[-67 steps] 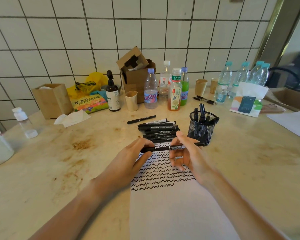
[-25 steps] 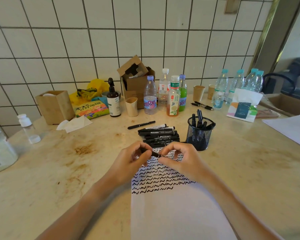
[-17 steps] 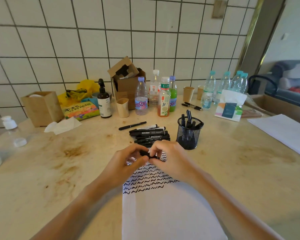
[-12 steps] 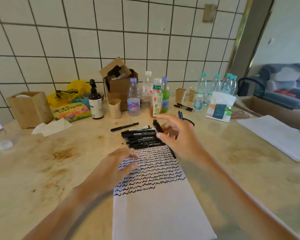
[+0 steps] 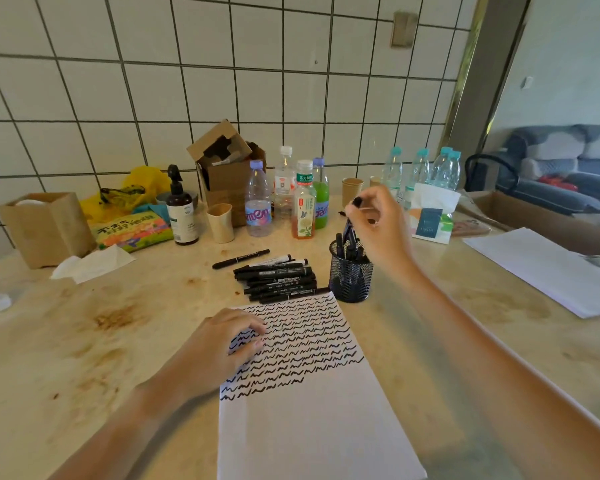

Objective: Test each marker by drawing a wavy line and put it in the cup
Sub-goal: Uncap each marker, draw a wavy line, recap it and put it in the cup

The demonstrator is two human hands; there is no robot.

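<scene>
Left hand (image 5: pixel 222 348) lies on the paper (image 5: pixel 312 403), fingers loosely curled, holding nothing. Right hand (image 5: pixel 381 226) is raised over the mesh cup (image 5: pixel 350 278), pinching a marker (image 5: pixel 352 216) that's going in tip-down. Spare markers (image 5: pixel 274 275) are piled beside it on the stained table (image 5: pixel 84 334), against a tiled wall.

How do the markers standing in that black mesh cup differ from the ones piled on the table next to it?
The markers in the mesh cup stand roughly upright and lean on its rim; the markers piled on the table lie flat, side by side. The cup's markers are half hidden behind the mesh; the pile shows full length, with printed barrels. The right hand pinches one marker above the cup; no hand touches the pile. Both groups look black and capped.
</scene>
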